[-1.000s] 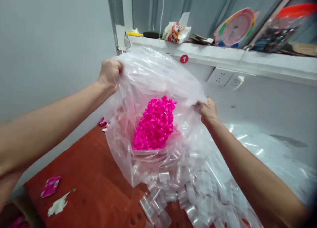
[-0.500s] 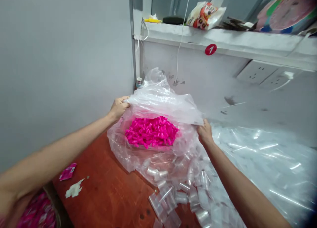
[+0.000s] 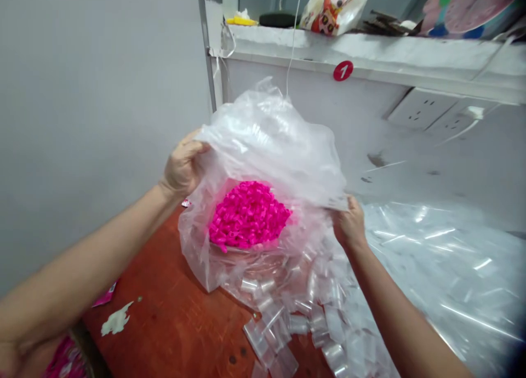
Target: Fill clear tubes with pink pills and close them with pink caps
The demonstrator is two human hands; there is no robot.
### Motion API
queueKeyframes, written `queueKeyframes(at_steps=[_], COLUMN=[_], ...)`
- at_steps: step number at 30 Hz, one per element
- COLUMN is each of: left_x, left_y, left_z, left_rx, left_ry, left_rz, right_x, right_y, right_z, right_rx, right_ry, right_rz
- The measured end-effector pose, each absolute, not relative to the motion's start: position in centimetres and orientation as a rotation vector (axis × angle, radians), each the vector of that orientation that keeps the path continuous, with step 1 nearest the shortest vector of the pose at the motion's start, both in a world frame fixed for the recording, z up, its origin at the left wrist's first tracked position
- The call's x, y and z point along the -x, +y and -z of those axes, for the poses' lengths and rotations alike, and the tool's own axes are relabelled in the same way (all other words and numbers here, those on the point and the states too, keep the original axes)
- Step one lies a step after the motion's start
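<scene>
A large clear plastic bag [image 3: 283, 148] stands with its mouth toward me on the reddish-brown table [image 3: 172, 312]. Inside it lies a heap of small bright pink pieces [image 3: 249, 216]. My left hand [image 3: 184, 161] grips the bag's upper left edge, fingers closed on the film. On the right side, my right hand [image 3: 349, 222] is closed on the edge of the same bag, a little lower than the left. The far side of the film is stretched up between both hands. Clear plastic pieces [image 3: 273, 328] lie loose in front of the bag.
More clear plastic [image 3: 444, 268] covers the right side. Behind stands a wall with a socket panel [image 3: 423, 108] and a white ledge [image 3: 394, 52] holding a printed bag [image 3: 335, 8]. A thin white cord [image 3: 292, 49] hangs down. Pink packets [image 3: 66, 359] show at lower left.
My left hand has risen and moved left, pulling the bag's edge up. My right hand has shifted slightly right. The film bulges higher, and the pink heap has shifted and looks taller on its left side.
</scene>
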State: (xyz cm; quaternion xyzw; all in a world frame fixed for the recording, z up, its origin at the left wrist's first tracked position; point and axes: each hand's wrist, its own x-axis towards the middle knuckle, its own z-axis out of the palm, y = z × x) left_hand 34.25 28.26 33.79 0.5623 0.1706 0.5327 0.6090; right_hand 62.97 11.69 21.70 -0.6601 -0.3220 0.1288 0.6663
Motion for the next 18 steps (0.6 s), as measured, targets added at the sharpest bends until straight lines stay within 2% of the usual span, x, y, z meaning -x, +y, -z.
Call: queueKeyframes(at_steps=[6,11,18], left_x=[-34.4,-36.9,-38.5], left_y=[29.8,29.3,30.4], left_z=[-28.9,-30.6,-30.3], left_rx=[-1.347,-1.397,-1.573], left_ry=[0.749,0.567,0.632], left_rz=[-1.023,-1.223,-1.189], right_x=[-65.3,-65.7,-66.3], right_y=[8.1,7.6,7.4], right_z=[-18.3,-19.0,-18.9], right_rx=[1.537,1.483,1.619], right_ry=[-0.51,-0.555,-0.519], right_rz=[-0.486,-0.332,-0.278])
